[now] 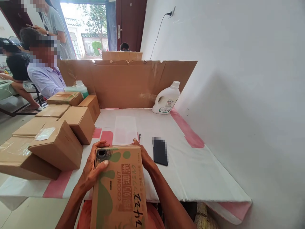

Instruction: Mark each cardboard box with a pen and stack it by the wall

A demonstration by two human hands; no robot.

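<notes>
A printed cardboard box [120,190] with green shapes, the word COCONUT and a handwritten number lies lengthwise toward me, its near end over my lap. My left hand [91,170] grips its far left corner, thumb on the top face. On the far right corner rests my right hand [145,157], fingers curled over the edge. A pen [139,137] lies just beyond the box on the white table cover [190,165].
A black phone [160,151] lies right of the box. Several plain cardboard boxes [57,143] are stacked at the left. A white jug [166,98] stands before a cardboard screen [126,82] at the back. A white wall bounds the right. People sit at the left.
</notes>
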